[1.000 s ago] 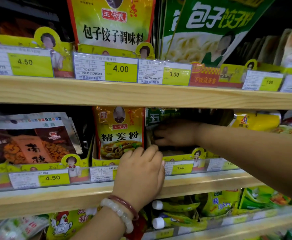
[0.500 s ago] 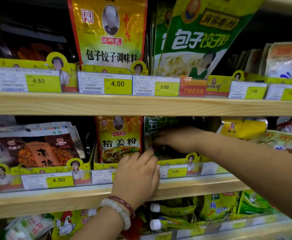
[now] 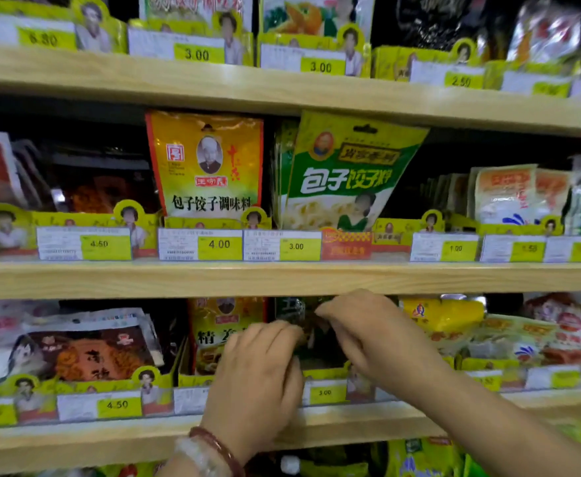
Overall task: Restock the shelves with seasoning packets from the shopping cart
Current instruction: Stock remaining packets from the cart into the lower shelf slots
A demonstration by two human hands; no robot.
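Note:
A stack of dark green seasoning packets (image 3: 291, 309) stands upright on the lower shelf (image 3: 75, 442), behind a 3.00 price tag (image 3: 325, 392). My left hand (image 3: 258, 380), with bead bracelets at the wrist, has its fingers curled against the stack's left edge. From the right, my right hand (image 3: 368, 333) pinches the top of the front packet. Both hands hide most of the stack. The shopping cart is out of view.
A yellow ginger-powder packet (image 3: 213, 327) stands just left of the stack and a yellow pouch (image 3: 444, 315) lies to its right. The shelf board above (image 3: 144, 278) hangs close over my hands, bearing tall yellow (image 3: 208, 166) and green (image 3: 346, 173) dumpling-seasoning packets.
My left hand rose from the shelf's front edge to the green packets. My right hand drew back from deep in the slot to the packet's top. The view tilted upward.

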